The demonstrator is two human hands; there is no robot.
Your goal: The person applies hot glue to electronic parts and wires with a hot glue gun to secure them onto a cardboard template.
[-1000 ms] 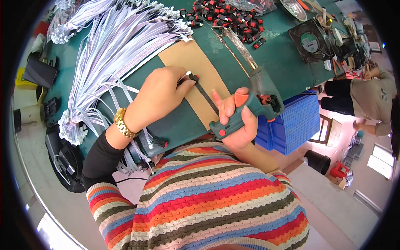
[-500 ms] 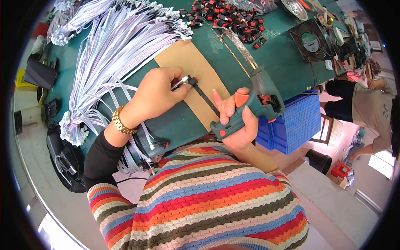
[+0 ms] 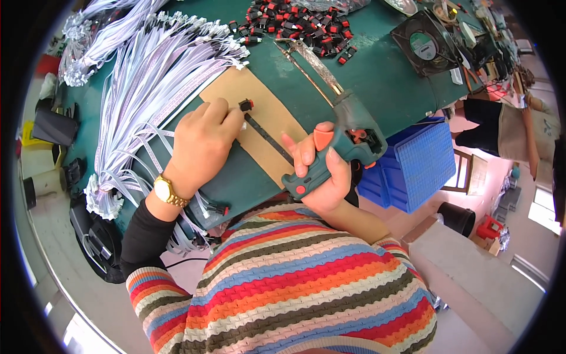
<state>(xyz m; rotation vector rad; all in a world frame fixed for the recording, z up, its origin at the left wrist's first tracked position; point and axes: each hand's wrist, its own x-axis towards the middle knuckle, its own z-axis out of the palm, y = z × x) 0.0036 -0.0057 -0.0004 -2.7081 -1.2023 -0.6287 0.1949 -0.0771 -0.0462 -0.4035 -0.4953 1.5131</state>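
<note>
My right hand grips a green soldering gun with an orange trigger. Its worn metal tip and thin feed tube point away from me, over the bench. Curled closed, my left hand is above the left edge of a brown board. A small white cable end shows at its fingertips; the palm hides the rest. Just beyond those fingers, a black-and-red rocker switch sits at the far end of a black strip, which runs across the board toward the soldering gun's handle.
Bundled white ribbon cables cover the green bench's left side. A heap of black-and-red switches lies at the back, with a black fan to its right. Blue crates stand beside the bench; another person is at far right.
My left hand has drawn back left from the switch, its fingers curling more. The switch now shows uncovered at the strip's end. My right hand still holds the soldering gun; the whole view has shifted slightly.
</note>
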